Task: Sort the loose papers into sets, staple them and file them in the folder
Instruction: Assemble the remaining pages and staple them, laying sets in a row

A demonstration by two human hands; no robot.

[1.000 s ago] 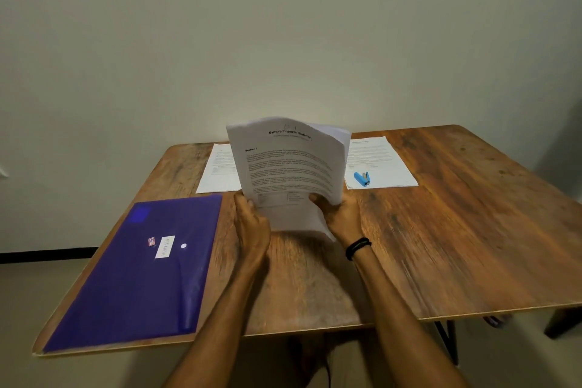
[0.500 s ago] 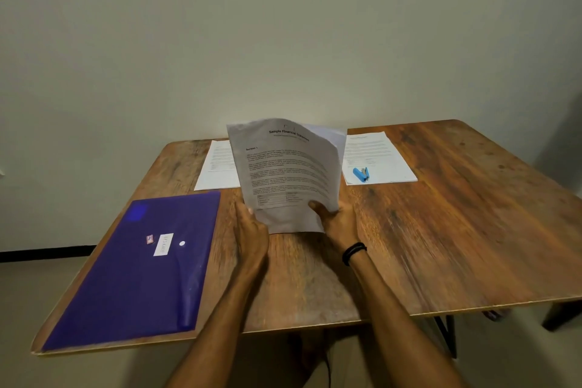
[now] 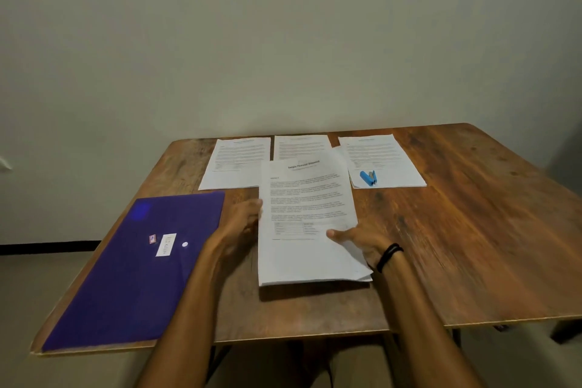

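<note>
Papers (image 3: pixel 307 217), upright a moment ago, now lie flat near the worktop's (image 3: pixel 472 230) front edge. Left hand (image 3: pixel 244 220) and right hand (image 3: pixel 362 242) grip their sides, so sorting can resume.

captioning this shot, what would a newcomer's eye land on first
Mid-table, a stack of printed pages is gripped by the left hand at its left edge and the right hand at its lower right. A purple folder lies front left. A blue stapler rests on the rightmost of three paper sets along the far edge.

Heading on paper stack (image 3: pixel 310 249): "Sample Financial Statement"; body blurred. Label (image 3: pixel 166 244) on folder (image 3: pixel 126 287): illegible.
</note>
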